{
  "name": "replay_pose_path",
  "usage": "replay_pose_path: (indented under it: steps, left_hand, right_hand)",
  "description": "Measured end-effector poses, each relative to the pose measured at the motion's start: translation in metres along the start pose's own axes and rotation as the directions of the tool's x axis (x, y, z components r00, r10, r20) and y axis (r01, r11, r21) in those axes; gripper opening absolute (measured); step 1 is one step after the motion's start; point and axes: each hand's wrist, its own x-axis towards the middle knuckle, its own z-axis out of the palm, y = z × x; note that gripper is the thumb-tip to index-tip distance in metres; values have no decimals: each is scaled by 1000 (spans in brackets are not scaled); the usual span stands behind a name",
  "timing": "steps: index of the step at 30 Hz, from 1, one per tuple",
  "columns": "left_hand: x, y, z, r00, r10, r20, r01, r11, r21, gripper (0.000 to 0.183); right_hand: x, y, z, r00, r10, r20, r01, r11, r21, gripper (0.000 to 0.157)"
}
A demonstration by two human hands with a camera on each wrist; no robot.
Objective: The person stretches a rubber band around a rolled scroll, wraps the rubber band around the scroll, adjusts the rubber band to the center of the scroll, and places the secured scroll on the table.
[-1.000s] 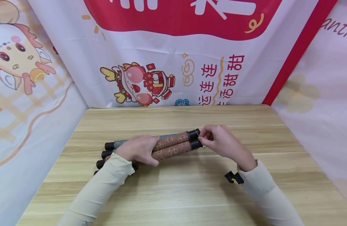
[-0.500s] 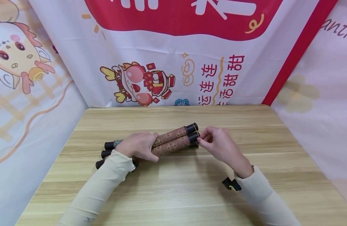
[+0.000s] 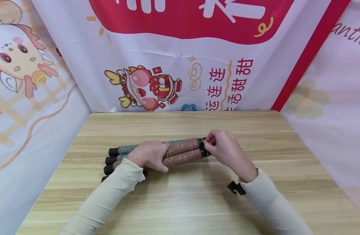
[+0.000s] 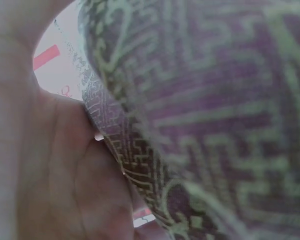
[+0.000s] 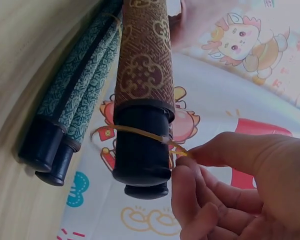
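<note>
Two rolled scrolls with brown patterned brocade (image 3: pixel 183 159) slant across the table, side by side. My left hand (image 3: pixel 150 155) grips them around the middle, thumb on the near side; in the left wrist view the patterned cloth (image 4: pixel 215 100) fills most of the frame beside the palm. At their right ends, my right hand (image 3: pixel 225 148) pinches a thin yellow rubber band (image 5: pixel 140 131) between thumb and forefinger. That band crosses the black knob (image 5: pixel 142 157) of the nearer scroll in the right wrist view. Two green patterned scrolls (image 5: pixel 80 75) lie together behind the brown pair.
The scrolls rest toward the left of a wood-grain table (image 3: pixel 180 202). A white printed cloth (image 3: pixel 168 49) hangs at its back edge, with more printed cloth on both sides. A second yellow band (image 5: pixel 111 19) shows on the green scrolls.
The right ends of the brown scrolls rose, then came back down beside the green ones. My right hand stays at those ends, pinching the band; the left hand keeps its grip.
</note>
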Motion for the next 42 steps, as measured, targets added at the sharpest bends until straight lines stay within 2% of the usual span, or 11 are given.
replay_pose_path:
  steps: [5, 11, 20, 24, 36, 42]
  left_hand:
    - [1, 9, 2, 1000, 9, 14, -10, 999, 42, 59]
    - [2, 22, 3, 1000, 8, 30, -11, 992, 123, 73]
    - [5, 33, 3, 999, 0, 33, -5, 989, 146, 68]
    - [8, 32, 3, 999, -3, 43, -2, 991, 133, 66]
    - [12, 17, -7, 999, -31, 38, 31, 999, 19, 56]
    - [11, 11, -11, 999, -42, 31, 43, 999, -3, 55]
  right_hand:
    - [4, 0, 0, 999, 37, 29, -36, 998, -49, 7]
    - [9, 2, 1, 996, 63, 65, -55, 991, -120, 8]
    - [10, -3, 5, 990, 28, 141, -6, 989, -149, 9]
    - [7, -7, 5, 989, 3, 146, 17, 990, -138, 11]
    - [-12, -8, 10, 995, 56, 80, -47, 993, -109, 7]
    - [-19, -10, 16, 997, 61, 49, -56, 993, -107, 8]
